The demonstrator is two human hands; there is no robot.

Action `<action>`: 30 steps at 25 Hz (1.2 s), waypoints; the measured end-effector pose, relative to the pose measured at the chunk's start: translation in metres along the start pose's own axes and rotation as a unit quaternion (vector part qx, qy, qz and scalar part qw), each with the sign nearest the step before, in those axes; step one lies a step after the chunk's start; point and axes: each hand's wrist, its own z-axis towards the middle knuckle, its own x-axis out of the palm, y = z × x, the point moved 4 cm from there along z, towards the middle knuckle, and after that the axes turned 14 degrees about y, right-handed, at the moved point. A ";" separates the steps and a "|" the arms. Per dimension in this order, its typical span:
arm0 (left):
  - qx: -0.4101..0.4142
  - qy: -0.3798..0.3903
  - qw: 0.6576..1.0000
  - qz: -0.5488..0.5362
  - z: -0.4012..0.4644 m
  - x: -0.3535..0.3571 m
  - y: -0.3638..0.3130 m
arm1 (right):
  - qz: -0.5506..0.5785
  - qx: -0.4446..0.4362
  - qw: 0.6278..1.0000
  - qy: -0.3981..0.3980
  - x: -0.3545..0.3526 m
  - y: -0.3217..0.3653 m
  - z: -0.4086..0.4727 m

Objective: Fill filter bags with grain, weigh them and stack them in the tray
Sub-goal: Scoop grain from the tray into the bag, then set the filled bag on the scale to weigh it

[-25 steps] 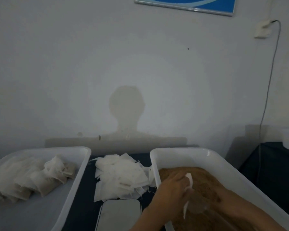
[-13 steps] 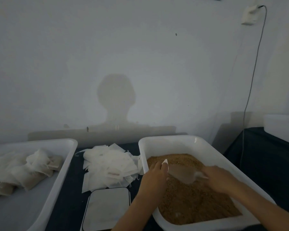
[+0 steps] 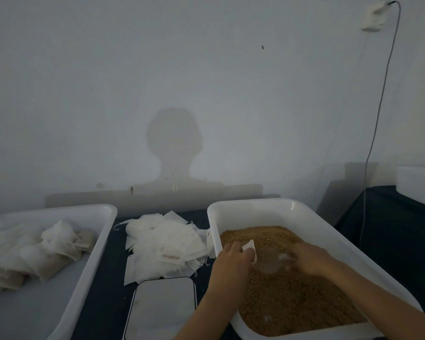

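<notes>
While the left hand point(image 3: 232, 260) pinches an open filter bag point(image 3: 250, 249) over the grain point(image 3: 292, 298) in the right bin point(image 3: 250, 207), the blurred right hand point(image 3: 307, 261) grips a clear scoop point(image 3: 270, 261) at its mouth: filling, I judge. Next it needs weighing on the scale point(image 3: 162, 307), near centre, then stacking with the filled bags point(image 3: 35, 253) in the left tray point(image 3: 93, 244).

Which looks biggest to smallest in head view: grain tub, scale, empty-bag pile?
1. grain tub, clearly largest.
2-3. empty-bag pile and scale look alike; the scale is nearer and cropped, so no ranking.
</notes>
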 end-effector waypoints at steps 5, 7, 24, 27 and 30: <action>0.010 0.008 1.000 0.007 0.008 0.002 0.004 | 0.105 -0.037 0.994 0.000 0.001 -0.028 -0.022; 0.018 0.023 1.000 0.010 0.015 0.001 0.006 | 0.146 -0.058 0.988 -0.006 -0.011 -0.038 -0.040; 0.091 0.092 0.985 -0.114 0.018 -0.014 -0.003 | -0.138 -0.028 0.990 0.017 -0.081 -0.006 -0.103; 0.099 0.089 0.985 -0.110 0.017 -0.014 -0.004 | -0.176 -0.017 0.984 0.002 -0.090 0.003 -0.101; 0.102 0.090 0.984 -0.112 0.017 -0.014 -0.004 | -0.204 0.000 0.979 -0.009 -0.098 0.008 -0.098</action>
